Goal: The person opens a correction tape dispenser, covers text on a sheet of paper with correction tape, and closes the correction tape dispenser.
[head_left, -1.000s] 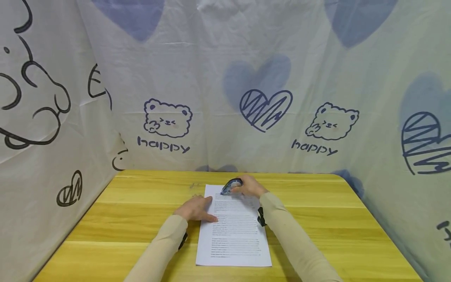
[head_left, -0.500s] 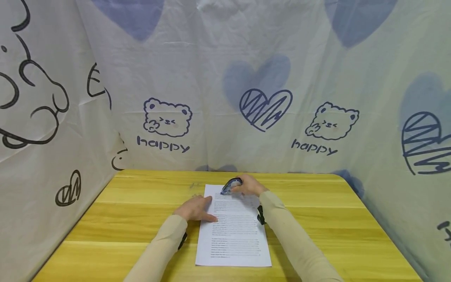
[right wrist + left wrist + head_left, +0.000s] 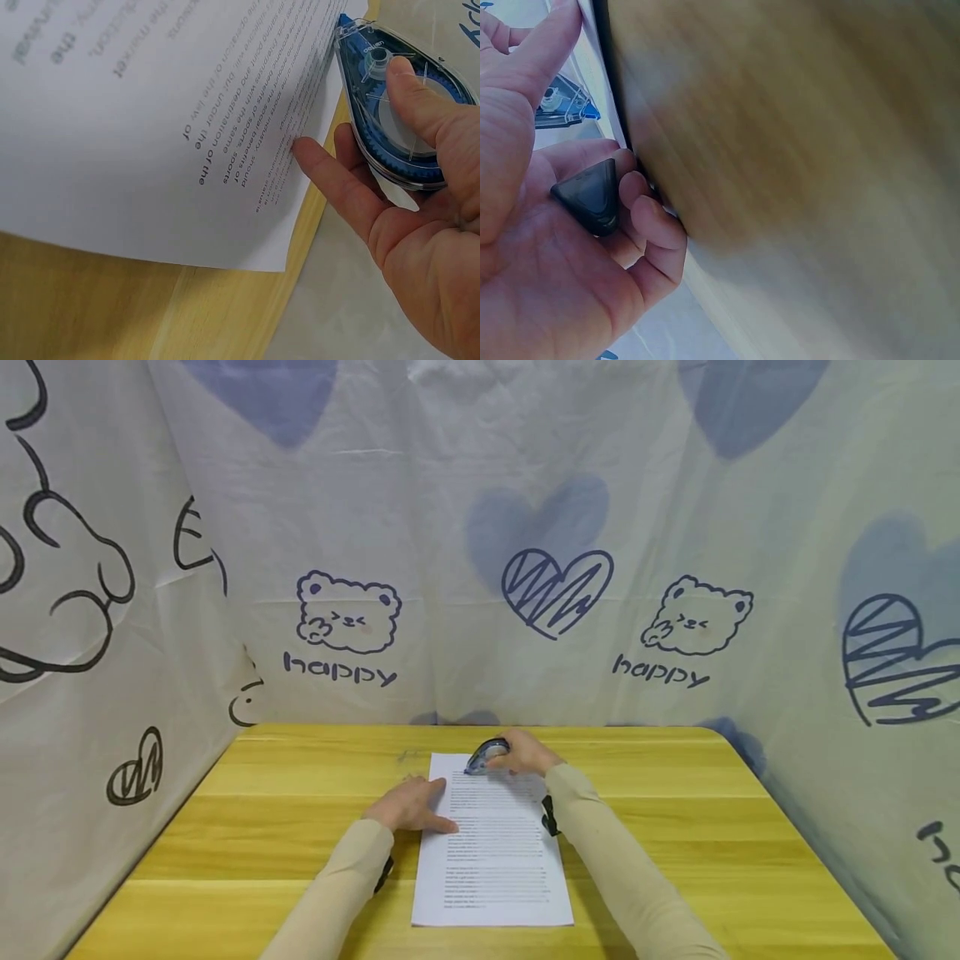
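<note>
My right hand (image 3: 521,753) grips a blue, see-through correction tape dispenser (image 3: 409,105), its thumb across the casing. The dispenser's blue tip stands at the top printed lines of a white printed sheet (image 3: 510,914). One extended fingertip of this hand touches the page in the right wrist view. My left hand (image 3: 408,804) rests at the sheet's left edge, with thumb and forefinger spread over it. A small dark triangular piece (image 3: 592,199) lies within that hand's curled fingers in the left wrist view; its kind is unclear.
The sheet lies on a yellow wood-grain table (image 3: 247,860). A pale cloth (image 3: 450,527) with hearts and bear drawings hangs behind the table and at both sides. Several faint marks (image 3: 405,756) show on the wood left of the sheet's top.
The head view has turned slightly to the right, so everything sits a little further left in it. Both hands, the sheet and the dispenser hold nearly the same places.
</note>
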`<state>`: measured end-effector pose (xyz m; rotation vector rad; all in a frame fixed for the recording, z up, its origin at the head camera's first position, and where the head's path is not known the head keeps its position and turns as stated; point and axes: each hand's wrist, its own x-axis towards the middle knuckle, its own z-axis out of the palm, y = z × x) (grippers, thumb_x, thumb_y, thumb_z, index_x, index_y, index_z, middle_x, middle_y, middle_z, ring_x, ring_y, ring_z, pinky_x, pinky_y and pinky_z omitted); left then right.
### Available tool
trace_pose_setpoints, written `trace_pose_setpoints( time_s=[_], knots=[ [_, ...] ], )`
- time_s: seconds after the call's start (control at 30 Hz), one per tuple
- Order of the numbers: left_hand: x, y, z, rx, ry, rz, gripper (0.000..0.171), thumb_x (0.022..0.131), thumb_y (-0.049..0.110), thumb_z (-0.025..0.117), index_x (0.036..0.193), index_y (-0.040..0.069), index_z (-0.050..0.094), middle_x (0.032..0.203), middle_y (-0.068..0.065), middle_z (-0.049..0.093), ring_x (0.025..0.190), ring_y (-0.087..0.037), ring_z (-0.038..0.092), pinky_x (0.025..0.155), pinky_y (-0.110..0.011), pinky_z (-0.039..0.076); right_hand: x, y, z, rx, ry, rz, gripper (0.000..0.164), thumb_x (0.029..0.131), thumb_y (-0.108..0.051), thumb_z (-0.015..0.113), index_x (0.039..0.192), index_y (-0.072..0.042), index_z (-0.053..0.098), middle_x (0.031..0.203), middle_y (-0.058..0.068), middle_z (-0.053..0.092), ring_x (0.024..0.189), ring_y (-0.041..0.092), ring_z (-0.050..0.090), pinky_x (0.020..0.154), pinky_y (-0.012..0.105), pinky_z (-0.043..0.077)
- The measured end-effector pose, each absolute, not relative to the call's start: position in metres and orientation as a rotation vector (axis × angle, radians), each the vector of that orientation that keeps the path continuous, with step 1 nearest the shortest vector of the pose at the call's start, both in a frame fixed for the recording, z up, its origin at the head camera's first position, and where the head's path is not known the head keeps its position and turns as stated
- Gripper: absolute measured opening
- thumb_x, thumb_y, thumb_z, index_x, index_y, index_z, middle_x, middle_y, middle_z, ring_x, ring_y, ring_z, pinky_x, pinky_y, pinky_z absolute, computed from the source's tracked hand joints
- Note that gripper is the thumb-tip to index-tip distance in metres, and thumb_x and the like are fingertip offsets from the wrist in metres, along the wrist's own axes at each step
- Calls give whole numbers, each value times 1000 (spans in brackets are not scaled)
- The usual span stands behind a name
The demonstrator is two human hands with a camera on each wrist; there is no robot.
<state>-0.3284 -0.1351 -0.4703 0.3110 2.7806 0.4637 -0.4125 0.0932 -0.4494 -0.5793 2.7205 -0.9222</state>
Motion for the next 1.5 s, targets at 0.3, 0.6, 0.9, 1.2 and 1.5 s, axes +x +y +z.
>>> trace_pose_setpoints(
  time_s=[0.3, 0.6, 0.9, 1.2, 1.5],
  knots=[
    [-329, -137, -471, 312, 2789, 468, 93, 76, 56, 78, 149, 12, 42, 150, -19, 44, 139, -38, 40, 115, -56, 31, -412, 93, -449, -534, 2695, -942, 30, 86, -21, 77, 110, -5, 66, 99, 8, 67, 80, 17, 63, 67, 29, 57],
    [-329, -136, -472, 365, 2804, 439, 93, 76, 56, 78, 148, 9, 43, 145, -21, 49, 134, -37, 45, 113, -52, 35, -414, 95, -449, -542, 2679, -939, 32, 87, -19, 76, 113, -4, 66, 99, 7, 68, 81, 17, 63, 67, 28, 57],
    [-328, -136, -472, 384, 2807, 441, 93, 76, 55, 78, 148, 8, 43, 144, -21, 50, 133, -38, 47, 112, -52, 36, -415, 98, -451, -543, 2667, -970, 27, 86, -18, 77, 108, -5, 67, 93, 6, 68, 77, 15, 62, 67, 30, 57],
    [-329, -136, -473, 366, 2804, 438, 94, 76, 56, 78, 149, 10, 42, 146, -20, 48, 135, -37, 45, 113, -52, 35, -415, 101, -452, -544, 2671, -953, 22, 87, -19, 76, 103, -7, 67, 88, 5, 66, 74, 19, 65, 64, 29, 56],
    [-328, -136, -472, 349, 2800, 433, 93, 76, 57, 77, 149, 11, 42, 147, -19, 47, 136, -36, 44, 114, -51, 34, -414, 103, -449, -519, 2679, -930, 23, 86, -20, 77, 101, -6, 67, 85, 5, 63, 75, 22, 64, 63, 29, 56]
  ],
)
